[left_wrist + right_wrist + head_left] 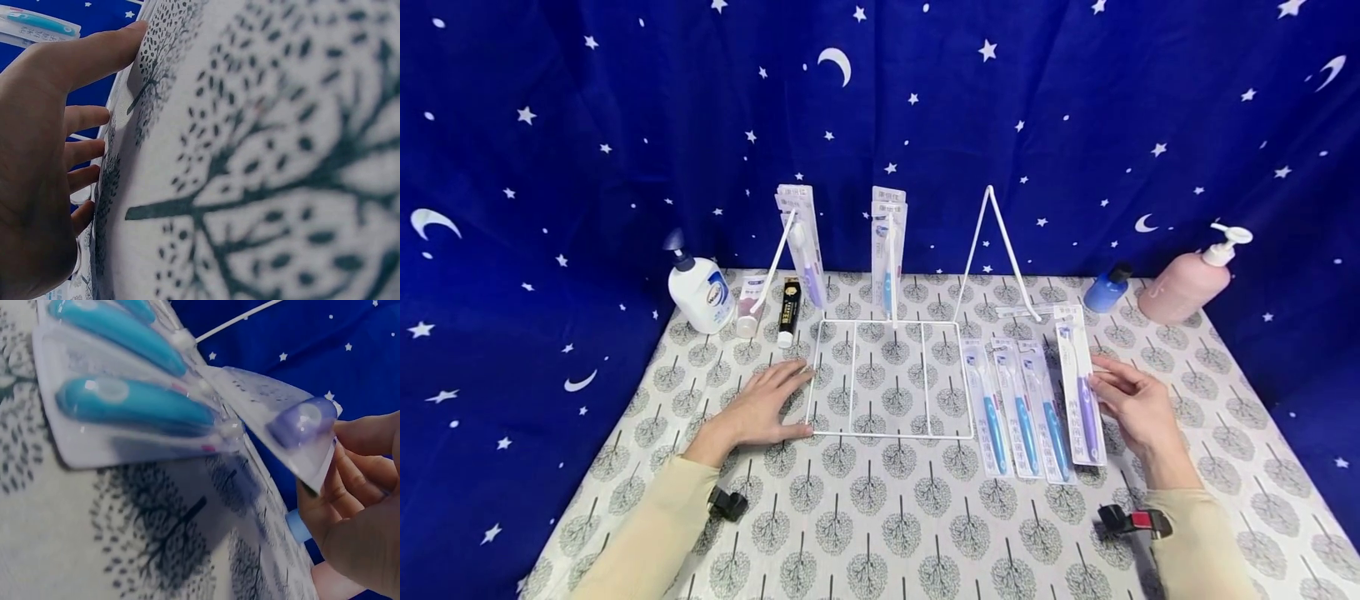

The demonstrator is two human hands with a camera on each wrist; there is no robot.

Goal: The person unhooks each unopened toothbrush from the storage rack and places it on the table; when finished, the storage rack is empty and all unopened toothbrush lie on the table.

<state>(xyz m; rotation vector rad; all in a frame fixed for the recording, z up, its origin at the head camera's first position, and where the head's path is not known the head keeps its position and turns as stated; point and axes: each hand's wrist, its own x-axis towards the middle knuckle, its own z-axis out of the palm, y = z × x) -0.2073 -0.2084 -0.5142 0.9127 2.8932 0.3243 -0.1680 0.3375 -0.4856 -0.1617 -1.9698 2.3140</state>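
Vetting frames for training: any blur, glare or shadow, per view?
Head: bright, mostly sharp. Left wrist: dim, tablecloth slightly soft. Right wrist: dim; purple toothbrush and nearest blue toothbrush soft, both with glare spots; shadow on the tablecloth beside the blue one.

Those long sleeves (647, 525) are a plain, pale cream. At the end of the left one sits a small, chunky black device (727, 504); the right has its own black gadget (1118, 518), with a red patch (1141, 520) catching my eye.
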